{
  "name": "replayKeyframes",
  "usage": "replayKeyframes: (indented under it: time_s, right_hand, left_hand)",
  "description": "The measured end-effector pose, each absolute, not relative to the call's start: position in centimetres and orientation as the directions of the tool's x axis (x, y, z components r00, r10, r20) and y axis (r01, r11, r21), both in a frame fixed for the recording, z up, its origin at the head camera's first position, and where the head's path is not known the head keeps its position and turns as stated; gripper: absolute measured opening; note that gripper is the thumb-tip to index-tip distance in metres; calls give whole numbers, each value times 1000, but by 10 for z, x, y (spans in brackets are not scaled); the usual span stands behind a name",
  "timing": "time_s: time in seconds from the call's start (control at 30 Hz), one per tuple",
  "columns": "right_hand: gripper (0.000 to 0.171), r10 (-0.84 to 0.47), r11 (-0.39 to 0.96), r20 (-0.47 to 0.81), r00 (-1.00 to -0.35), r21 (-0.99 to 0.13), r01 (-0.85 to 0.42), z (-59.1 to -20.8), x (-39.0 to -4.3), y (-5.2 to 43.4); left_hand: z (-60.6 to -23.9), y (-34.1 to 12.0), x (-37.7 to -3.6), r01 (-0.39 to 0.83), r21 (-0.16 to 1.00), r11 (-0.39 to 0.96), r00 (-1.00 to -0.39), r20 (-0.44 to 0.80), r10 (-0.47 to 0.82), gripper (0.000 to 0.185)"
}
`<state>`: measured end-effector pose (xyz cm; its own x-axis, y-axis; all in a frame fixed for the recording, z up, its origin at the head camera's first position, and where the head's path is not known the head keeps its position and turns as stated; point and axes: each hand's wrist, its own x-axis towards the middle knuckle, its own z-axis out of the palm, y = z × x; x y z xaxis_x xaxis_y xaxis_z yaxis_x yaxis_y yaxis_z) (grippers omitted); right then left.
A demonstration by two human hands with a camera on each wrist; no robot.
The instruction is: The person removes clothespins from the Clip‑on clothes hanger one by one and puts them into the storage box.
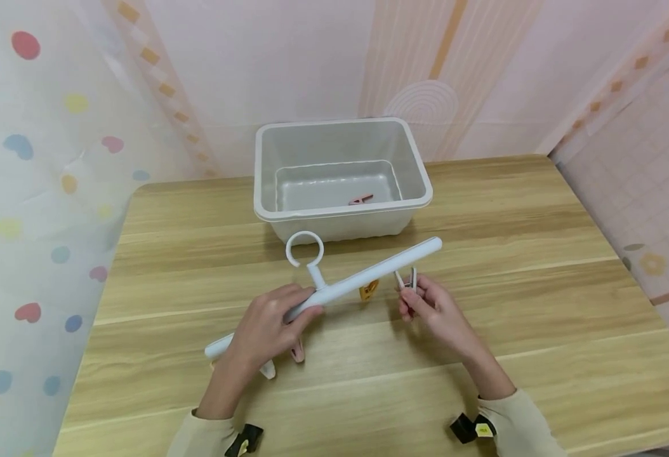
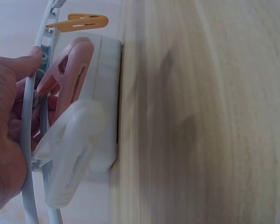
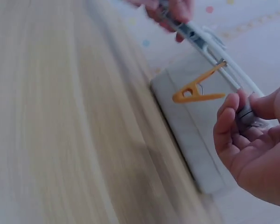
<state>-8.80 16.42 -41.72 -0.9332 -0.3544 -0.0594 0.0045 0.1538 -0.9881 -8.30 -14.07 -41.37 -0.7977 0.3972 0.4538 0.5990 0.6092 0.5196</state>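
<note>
I see my left hand (image 1: 268, 330) with its grip curled round the white plastic peg hanger bar (image 1: 334, 293), held tilted above the wooden tabletop (image 1: 540, 254). Below that grip hang a pink plastic clothespin (image 2: 65, 77) and a white one (image 2: 70, 154). An orange clothespin (image 1: 369, 290) dangles between my grips. My right hand (image 1: 434, 311) pinches a white clothespin (image 1: 407, 279) under the bar. Beyond both grips sits a grey plastic tub (image 1: 343, 178).
</note>
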Motion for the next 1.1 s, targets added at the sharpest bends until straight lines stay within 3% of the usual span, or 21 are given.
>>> replayKeyframes:
  time_s: [0.27,0.47,0.57,0.7,0.9,1.1]
  right_hand:
    - [18,-540,-229,-43,-840,-953,196,-420,-88,172]
    - [23,-657,-394,36,-753,-868,302,-420,-89,180]
    - [22,-664,-414,60,-745,-860,299,-422,-89,181]
    - [20,-582,-414,108,-806,-893,179,-427,-89,172]
    - [24,-356,-406,212,-910,-912,-53,-433,-87,156]
    - [15,-155,-238,313,-937,-932,-272,-433,-85,149]
  left_hand:
    - [-411,-144,-82,630,537,560,-775,482,409,21]
    - [-410,-147,-81,647,577,499,-762,489,424,22]
    - [-412,-147,-81,655,610,445,-754,499,426,23]
    - [-414,-145,-82,650,635,418,-758,500,419,23]
    - [-415,-143,-82,646,621,444,-762,496,416,19]
    - [-414,-144,-83,664,578,474,-747,515,420,20]
